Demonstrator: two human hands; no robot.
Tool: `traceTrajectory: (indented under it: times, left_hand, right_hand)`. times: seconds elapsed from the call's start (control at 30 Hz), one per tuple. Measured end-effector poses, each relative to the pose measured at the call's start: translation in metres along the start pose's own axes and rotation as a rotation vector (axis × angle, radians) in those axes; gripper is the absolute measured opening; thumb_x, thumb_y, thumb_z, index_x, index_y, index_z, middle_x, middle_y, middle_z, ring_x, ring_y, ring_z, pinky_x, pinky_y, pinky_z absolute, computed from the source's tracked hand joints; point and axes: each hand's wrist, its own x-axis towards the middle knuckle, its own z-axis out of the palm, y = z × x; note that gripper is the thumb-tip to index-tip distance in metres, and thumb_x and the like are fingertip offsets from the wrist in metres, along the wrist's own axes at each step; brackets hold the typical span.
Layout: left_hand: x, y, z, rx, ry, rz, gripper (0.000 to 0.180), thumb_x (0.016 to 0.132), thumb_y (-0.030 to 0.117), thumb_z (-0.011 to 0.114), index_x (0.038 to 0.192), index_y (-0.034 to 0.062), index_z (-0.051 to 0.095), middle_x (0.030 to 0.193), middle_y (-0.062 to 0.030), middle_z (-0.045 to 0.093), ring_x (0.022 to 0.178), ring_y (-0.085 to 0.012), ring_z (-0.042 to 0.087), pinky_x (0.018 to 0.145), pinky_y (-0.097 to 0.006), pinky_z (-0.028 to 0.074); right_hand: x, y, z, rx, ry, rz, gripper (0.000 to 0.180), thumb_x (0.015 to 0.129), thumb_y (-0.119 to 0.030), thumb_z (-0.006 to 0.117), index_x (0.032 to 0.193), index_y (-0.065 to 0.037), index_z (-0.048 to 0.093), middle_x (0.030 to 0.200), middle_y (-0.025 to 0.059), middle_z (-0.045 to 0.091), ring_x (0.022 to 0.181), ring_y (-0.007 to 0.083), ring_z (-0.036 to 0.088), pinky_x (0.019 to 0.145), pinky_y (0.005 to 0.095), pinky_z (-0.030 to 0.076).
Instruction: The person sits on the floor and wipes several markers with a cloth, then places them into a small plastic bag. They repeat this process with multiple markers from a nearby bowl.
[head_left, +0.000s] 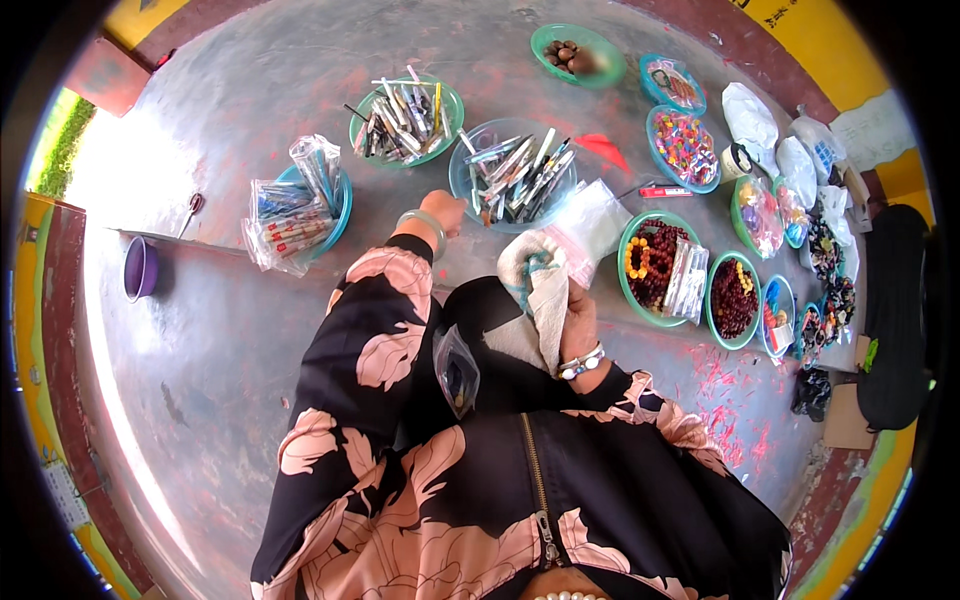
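Nearest the body, a small clear plastic bag lies on the lap. Just beyond, the right hand is closed around a white cloth. Farther out on the grey floor, the left hand, fingers curled together, reaches to the rim of a clear bowl of pens.

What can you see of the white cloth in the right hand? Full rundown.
The white cloth looks like soft woven fabric, off-white, crumpled and bunched at the top with a flap hanging down toward the person's lap. The right hand grips it from the right side, fingers wrapped around it. A bit of teal shows inside the bunched part; what it is cannot be told. It is held above the black garment, just below the clear bowl of pens, not touching it.
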Motion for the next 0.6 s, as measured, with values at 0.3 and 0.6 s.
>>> traceTrajectory:
  times: [0.3,0.6]
  left_hand:
    - [0.053,-0.016,0.013,-0.337,-0.08,-0.217,0.022,0.088,0.018,0.051,0.093,-0.0029,0.058,0.087,-0.0145,0.064,0.075,-0.0254,0.065,0.062,-0.037,0.052]
    - [0.027,-0.06,-0.043,-0.295,-0.302,-0.342,0.027,0.089,0.019,0.056,0.1,-0.0059,0.054,0.096,-0.0163,0.062,0.087,-0.027,0.064,0.075,-0.039,0.052]
  right_hand:
    - [0.005,0.001,0.006,-0.008,0.022,-0.002,0.025,0.086,-0.006,0.063,0.11,-0.001,0.062,0.095,0.0036,0.067,0.082,0.0106,0.061,0.069,0.0241,0.05]
    - [0.007,-0.005,0.008,0.049,0.045,0.072,0.019,0.085,-0.009,0.065,0.103,-0.002,0.064,0.088,0.0025,0.066,0.074,0.0106,0.06,0.063,0.0249,0.05]
